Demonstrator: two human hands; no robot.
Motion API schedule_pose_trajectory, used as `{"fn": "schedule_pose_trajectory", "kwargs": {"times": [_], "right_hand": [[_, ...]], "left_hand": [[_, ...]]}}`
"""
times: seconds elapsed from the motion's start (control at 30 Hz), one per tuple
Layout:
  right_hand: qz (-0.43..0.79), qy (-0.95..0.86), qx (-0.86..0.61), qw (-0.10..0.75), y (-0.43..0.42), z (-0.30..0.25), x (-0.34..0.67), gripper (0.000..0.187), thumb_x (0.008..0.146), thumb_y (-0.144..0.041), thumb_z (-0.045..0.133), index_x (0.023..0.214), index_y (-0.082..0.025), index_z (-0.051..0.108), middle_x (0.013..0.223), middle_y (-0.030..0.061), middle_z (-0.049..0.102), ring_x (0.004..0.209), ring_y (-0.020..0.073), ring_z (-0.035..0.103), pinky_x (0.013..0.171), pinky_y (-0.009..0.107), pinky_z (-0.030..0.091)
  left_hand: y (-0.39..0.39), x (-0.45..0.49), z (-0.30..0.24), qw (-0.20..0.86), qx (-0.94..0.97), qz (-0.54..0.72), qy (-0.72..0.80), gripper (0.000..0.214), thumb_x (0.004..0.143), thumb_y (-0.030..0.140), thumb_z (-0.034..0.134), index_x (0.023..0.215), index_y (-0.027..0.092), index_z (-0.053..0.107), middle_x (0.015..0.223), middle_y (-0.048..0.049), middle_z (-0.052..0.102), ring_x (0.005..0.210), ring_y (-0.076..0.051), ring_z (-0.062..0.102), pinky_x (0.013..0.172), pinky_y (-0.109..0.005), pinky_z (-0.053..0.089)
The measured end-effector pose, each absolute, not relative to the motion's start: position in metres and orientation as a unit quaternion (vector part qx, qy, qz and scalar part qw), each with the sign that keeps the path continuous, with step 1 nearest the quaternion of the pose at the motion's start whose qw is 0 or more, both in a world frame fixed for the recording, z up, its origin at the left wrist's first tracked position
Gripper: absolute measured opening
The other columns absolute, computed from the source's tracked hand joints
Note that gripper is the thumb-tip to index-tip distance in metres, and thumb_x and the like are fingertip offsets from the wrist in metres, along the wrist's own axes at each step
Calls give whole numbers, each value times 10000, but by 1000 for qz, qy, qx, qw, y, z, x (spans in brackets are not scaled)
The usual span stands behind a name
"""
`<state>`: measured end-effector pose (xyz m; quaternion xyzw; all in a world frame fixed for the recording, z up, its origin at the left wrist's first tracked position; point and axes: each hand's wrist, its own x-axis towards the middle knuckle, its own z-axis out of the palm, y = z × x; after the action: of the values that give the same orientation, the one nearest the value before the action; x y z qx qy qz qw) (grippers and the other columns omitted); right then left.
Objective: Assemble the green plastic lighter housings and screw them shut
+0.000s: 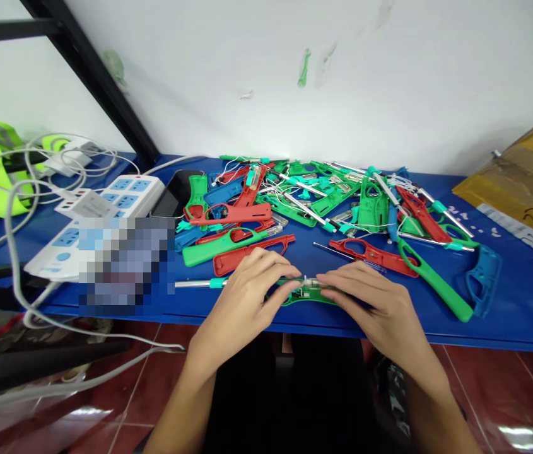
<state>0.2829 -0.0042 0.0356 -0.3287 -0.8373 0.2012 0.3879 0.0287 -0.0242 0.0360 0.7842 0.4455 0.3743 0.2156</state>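
Observation:
Near the table's front edge, a green lighter shell half (311, 294) lies open side up between my hands. A metal lighter tube with a turquoise collar (217, 283) sticks out to the left from under my left hand. My left hand (251, 287) is closed, thumb and fingers pinching the shell's left part and small fittings there. My right hand (374, 293) is closed too, its fingertips on a small clear lighter fuel tank (313, 282) that sits at the shell. The fingers hide part of both. Just beyond lies a red shell half (380, 257) with a thin metal rod by it.
Red, green and blue lighter shells and tubes lie heaped (313, 195) at the back. A white power strip (134, 195) with cables and a dark phone (178, 192) are at left. A cardboard box (526, 183) stands at right. The blue table (441, 328) ends just before me.

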Motion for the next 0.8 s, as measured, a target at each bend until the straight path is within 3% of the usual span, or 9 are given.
{"fn": "schedule_pose_trajectory", "kwargs": {"times": [0.37,0.8], "right_hand": [[177,-852,-306,386,-4,37,281,330,1020,-106,768,1301,-267,833,1137,30,875,987,222,766,896,398,669],[147,-876,-273,369,-4,32,280,292,1039,-103,745,1320,-173,784,1134,64,855,997,208,736,885,370,665]], "left_hand": [[-25,29,36,222,793,344,452,137,1148,231,614,1028,214,680,1047,-11,748,1012,-199,635,996,-401,431],[-24,30,33,215,795,359,439,154,1136,182,621,1010,201,708,1012,-19,749,972,-195,636,960,-388,470]]}}
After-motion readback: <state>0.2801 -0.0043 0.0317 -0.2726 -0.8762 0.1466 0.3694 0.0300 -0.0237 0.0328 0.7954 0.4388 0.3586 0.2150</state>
